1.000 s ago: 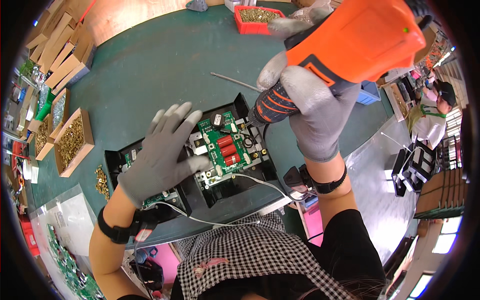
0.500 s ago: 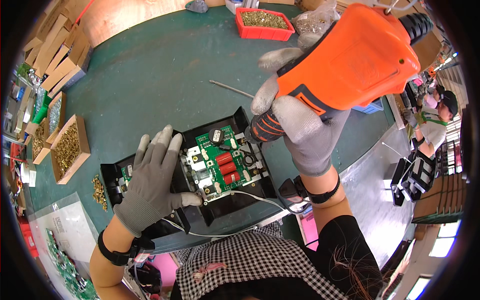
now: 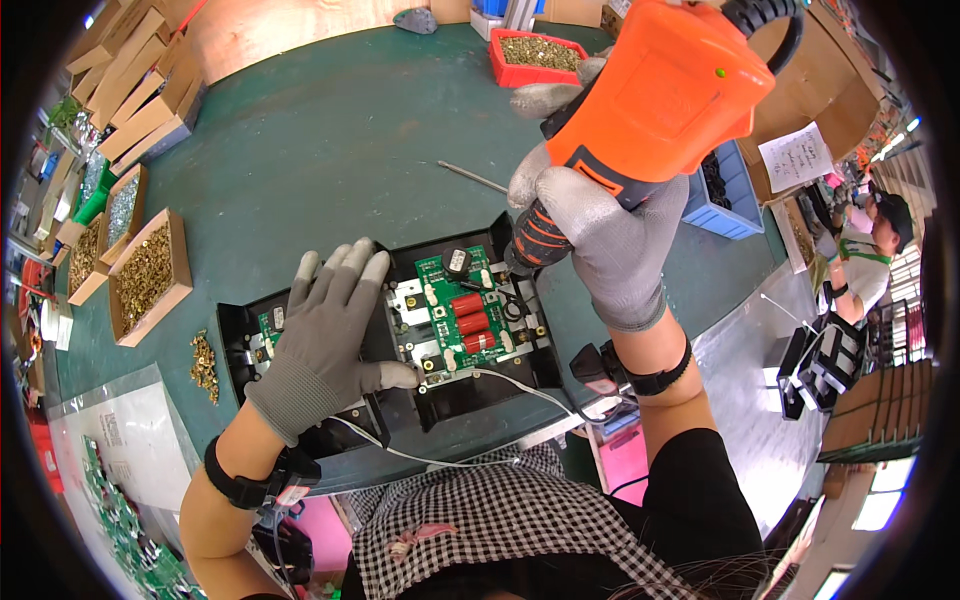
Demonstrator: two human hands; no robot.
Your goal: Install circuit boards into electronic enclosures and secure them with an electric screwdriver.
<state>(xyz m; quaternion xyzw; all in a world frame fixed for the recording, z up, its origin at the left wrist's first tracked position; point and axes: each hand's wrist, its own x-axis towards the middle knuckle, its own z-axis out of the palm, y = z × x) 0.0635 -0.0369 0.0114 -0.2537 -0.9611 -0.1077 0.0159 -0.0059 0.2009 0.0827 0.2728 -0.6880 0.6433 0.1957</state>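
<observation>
My right hand (image 3: 625, 245), in a grey glove with pale fingertips, is wrapped round an orange and black electric screwdriver (image 3: 665, 95). The tool slants down to the left, its nose at the right side of an open black housing (image 3: 470, 405). Its very tip is hard to make out. Inside the housing lies a green circuit board (image 3: 445, 295) with red cylindrical parts. My gloved left hand (image 3: 325, 335) rests flat with fingers spread over a second black housing (image 3: 235, 345), its thumb at the first one's near left corner. A white cable (image 3: 525, 392) runs along the near side.
Loose brass-coloured fasteners (image 3: 204, 368) lie left of the housings. Beyond them stand cardboard trays of fasteners (image 3: 180, 285). A thin metal rod (image 3: 470, 177) lies behind. A red bin (image 3: 515, 73) and a blue crate (image 3: 735, 220) stand farther back. Another person (image 3: 865, 270) is at far right.
The whole view has shifted, so the bench things appear a little farther right. The screwdriver's body sits slightly farther left in the picture. Both hands keep their places relative to the housings.
</observation>
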